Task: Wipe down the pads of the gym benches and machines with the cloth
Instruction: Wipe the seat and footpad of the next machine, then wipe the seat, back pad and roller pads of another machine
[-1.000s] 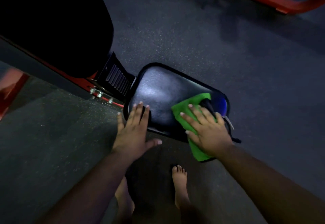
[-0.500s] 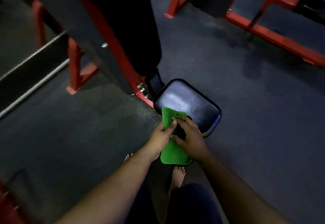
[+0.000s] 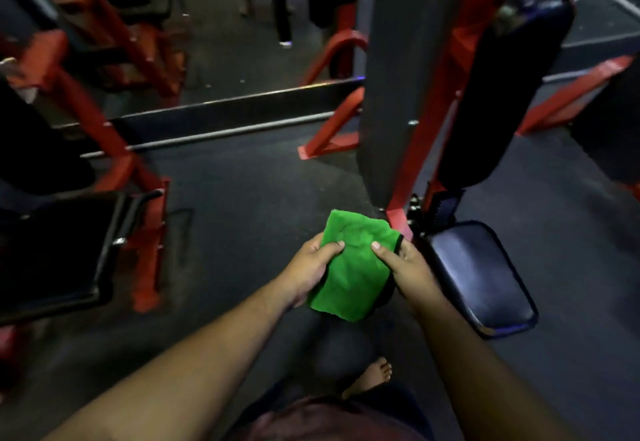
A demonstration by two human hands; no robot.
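In the middle of the frame, both hands hold the green cloth (image 3: 349,264) up in the air, off any pad. The left hand (image 3: 311,267) pinches its left edge with thumb on top and fingers curled under. The right hand (image 3: 408,267) pinches the right edge the same way. It looks like the person is fixing or folding the cloth between wipes, so this step is a short break in the wiping. Just to the right of the hands sits the small seat pad (image 3: 485,278), dark and shiny, low near the floor. Above it, in the upper right, the long back pad (image 3: 502,94) leans up along the red frame (image 3: 433,122). I think that tall pad could be next, and it calls for one hand to lift the cloth up and press it flat. A grey post (image 3: 384,77) stands right beside that pad and may crowd the arm. At the left edge is another black pad (image 3: 52,250) on a red stand. A bare foot (image 3: 372,376) shows on the dark floor (image 3: 242,215) at the bottom.
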